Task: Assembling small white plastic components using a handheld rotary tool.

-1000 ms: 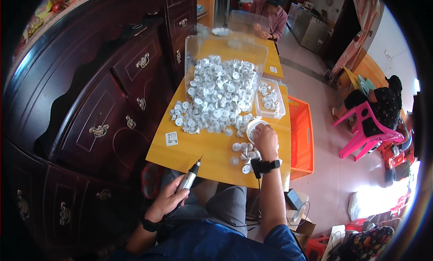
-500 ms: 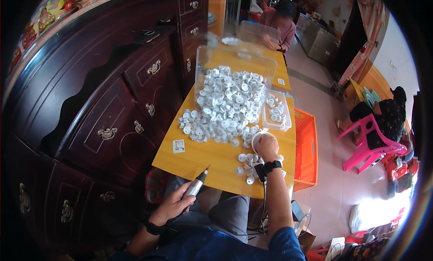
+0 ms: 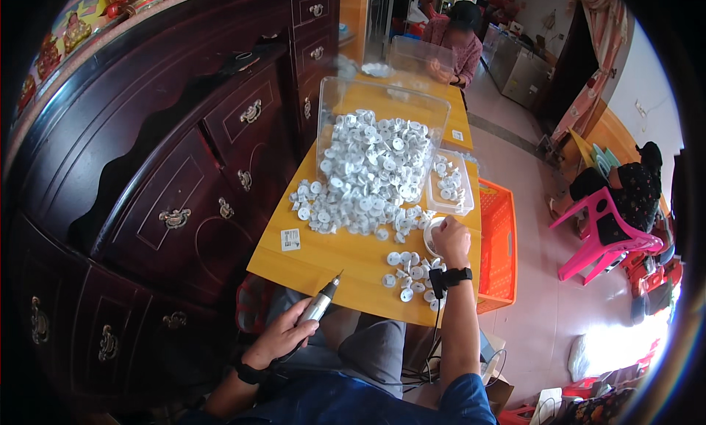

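My left hand (image 3: 287, 332) is wrapped round a silver and black electric screwdriver (image 3: 318, 306); its thin bit points up and away at the near table edge. At the right side, my right hand (image 3: 450, 241) has its fingers curled down at a small round white bowl (image 3: 432, 232). The hand covers part of the bowl, and whether anything is between its fingertips is hidden. Several small round white plastic parts (image 3: 406, 275) lie scattered just before the bowl. A larger heap of the same white parts (image 3: 375, 156) spills out of a clear plastic bin (image 3: 323, 105) tipped toward me.
Behind the bowl stands a small clear tub (image 3: 460, 206) with white parts inside. The yellow table (image 3: 323, 256) carries a label at its left. An orange crate (image 3: 500, 241) adjoins its right edge, dark cabinets (image 3: 184, 197) its left. Another person (image 3: 463, 46) sits beyond the far table.
My right hand and the white bowl have shifted slightly to the right, showing more of the bowl's left side. My left hand keeps the screwdriver in about the same place.
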Available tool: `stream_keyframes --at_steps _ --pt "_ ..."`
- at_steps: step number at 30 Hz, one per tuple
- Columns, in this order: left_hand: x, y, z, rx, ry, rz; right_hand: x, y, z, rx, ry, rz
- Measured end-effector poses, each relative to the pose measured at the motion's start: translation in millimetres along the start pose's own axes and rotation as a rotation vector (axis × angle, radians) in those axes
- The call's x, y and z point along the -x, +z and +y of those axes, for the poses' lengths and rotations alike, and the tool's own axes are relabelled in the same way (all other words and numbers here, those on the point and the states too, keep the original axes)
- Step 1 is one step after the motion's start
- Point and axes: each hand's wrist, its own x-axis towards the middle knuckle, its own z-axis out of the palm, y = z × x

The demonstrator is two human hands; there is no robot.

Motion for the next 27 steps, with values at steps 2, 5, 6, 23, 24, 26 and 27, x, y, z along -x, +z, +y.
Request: stream_keyframes --at_steps 2,5,6,23,24,26,27 --pt "0.6 0.4 3.0 -0.052 0.004 -0.002 6.9 -15.2 -5.6 -0.192 -0.049 0.065" --pt "-0.2 3.7 7.6 -0.033 -0.006 -0.015 23.0 -24.6 -11.2 -0.505 -0.186 0.166" --pt "-0.8 4.6 6.8 -0.032 -0.007 -0.014 31.0 -28.2 -17.2 -0.563 -0.224 0.167" --pt "4.9 5.1 -1.1 0.076 0.119 -0.109 150.8 36.6 -88.6 -1.840 0.199 -0.779" --pt "5.3 5.4 -0.8 0.078 0.115 -0.107 151.9 37.2 -89.2 -1.840 0.203 -0.783" --pt "5.7 5.3 0.3 0.065 0.106 -0.124 151.5 37.5 -90.9 -1.875 0.163 -0.852" --pt "5.7 5.1 0.3 0.067 0.103 -0.124 150.6 38.0 -90.6 -1.874 0.167 -0.854"
